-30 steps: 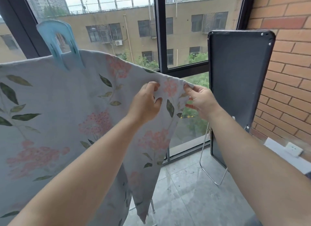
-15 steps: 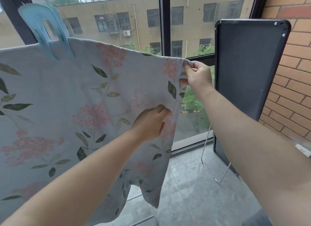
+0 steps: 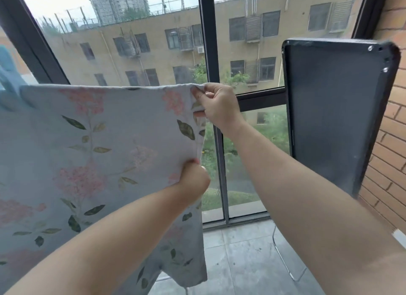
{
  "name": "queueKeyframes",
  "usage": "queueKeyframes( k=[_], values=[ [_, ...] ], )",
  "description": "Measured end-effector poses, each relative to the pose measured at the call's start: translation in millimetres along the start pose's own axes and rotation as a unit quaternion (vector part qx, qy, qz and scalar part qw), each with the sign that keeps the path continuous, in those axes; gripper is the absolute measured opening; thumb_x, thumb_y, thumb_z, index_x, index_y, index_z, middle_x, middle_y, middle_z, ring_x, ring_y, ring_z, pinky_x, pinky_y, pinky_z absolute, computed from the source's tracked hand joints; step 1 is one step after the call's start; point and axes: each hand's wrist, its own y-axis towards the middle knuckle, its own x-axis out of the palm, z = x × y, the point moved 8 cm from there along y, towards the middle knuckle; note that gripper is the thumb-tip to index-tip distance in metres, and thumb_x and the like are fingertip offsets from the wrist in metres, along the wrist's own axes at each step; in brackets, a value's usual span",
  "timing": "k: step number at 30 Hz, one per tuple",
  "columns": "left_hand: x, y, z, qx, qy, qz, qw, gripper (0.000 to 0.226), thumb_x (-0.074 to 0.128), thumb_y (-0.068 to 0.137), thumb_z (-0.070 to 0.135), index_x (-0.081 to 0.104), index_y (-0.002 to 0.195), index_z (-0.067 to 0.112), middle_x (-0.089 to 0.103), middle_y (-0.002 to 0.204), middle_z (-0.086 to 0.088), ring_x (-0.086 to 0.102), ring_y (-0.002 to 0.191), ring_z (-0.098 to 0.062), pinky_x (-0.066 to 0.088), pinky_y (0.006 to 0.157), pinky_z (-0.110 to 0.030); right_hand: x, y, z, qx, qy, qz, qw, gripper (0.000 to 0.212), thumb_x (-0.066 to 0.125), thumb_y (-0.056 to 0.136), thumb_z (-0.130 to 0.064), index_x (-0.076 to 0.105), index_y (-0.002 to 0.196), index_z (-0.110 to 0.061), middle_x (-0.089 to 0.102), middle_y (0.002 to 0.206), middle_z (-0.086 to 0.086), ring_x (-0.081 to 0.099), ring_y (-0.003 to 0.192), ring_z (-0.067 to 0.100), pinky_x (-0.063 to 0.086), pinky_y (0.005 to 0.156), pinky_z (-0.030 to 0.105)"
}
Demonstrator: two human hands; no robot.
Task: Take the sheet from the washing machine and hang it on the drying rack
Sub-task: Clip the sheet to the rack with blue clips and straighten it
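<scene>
- The sheet (image 3: 114, 141), pale blue with pink blossoms and green leaves, hangs spread out in front of the window (image 3: 208, 53). Its top edge runs level, and whatever carries it is hidden under the cloth.
- The right hand (image 3: 217, 107) pinches the sheet's top right corner between thumb and curled fingers.
- The left hand (image 3: 194, 177) is lower down, with its fingers curled round the sheet's right edge, gripping it.
- 1 pale blue clip (image 3: 8, 84) sits on the top edge at the far left, partly cut off by the frame.
- Right of the hands, a dark panel (image 3: 336, 110) with rounded corners stands on end beside the brick wall (image 3: 391, 152).
- Grey floor tiles (image 3: 241, 261) lie below, and a tan building shows through the glass.
</scene>
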Motion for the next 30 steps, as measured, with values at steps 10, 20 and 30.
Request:
queueKeyframes(
  k=[10, 20, 30],
  values=[
    [-26.6, 29.1, -4.2, 0.024, -0.001, 0.061, 0.998, 0.025, 0.067, 0.039, -0.011, 0.061, 0.054, 0.008, 0.015, 0.051, 0.000, 0.025, 0.045, -0.012, 0.026, 0.048, -0.021, 0.8, 6.6, 14.3, 0.010, 0.030, -0.129, 0.991, 0.015, 0.071, 0.085, -0.008, 0.075, 0.098, -0.013, 0.078, 0.084, 0.009, 0.074, 0.085, 0.037, 0.059, 0.081, 0.055],
    [-20.3, 27.1, -4.1, 0.009, 0.086, 0.271, 0.959, 0.067, 0.022, 0.085, -0.008, 0.040, 0.029, 0.022, 0.037, 0.036, 0.004, 0.040, 0.027, -0.017, 0.014, 0.039, -0.017, 8.6, -17.3, 49.3, 0.069, -0.186, -0.248, 0.948, 0.014, 0.066, 0.088, -0.019, 0.074, 0.091, -0.007, 0.075, 0.088, 0.010, 0.061, 0.065, 0.016, 0.050, 0.054, 0.027],
    [13.0, 21.0, 5.3, -0.060, 0.087, -0.053, 0.993, 0.028, 0.058, 0.073, -0.002, 0.072, 0.087, 0.017, 0.068, 0.090, 0.000, 0.069, 0.078, -0.025, 0.051, 0.073, -0.030, 22.8, -15.9, 39.3, 0.026, -0.167, -0.219, 0.961, 0.020, 0.048, 0.096, -0.017, 0.066, 0.097, -0.010, 0.070, 0.096, 0.007, 0.070, 0.075, 0.029, 0.062, 0.062, 0.044]
  ],
)
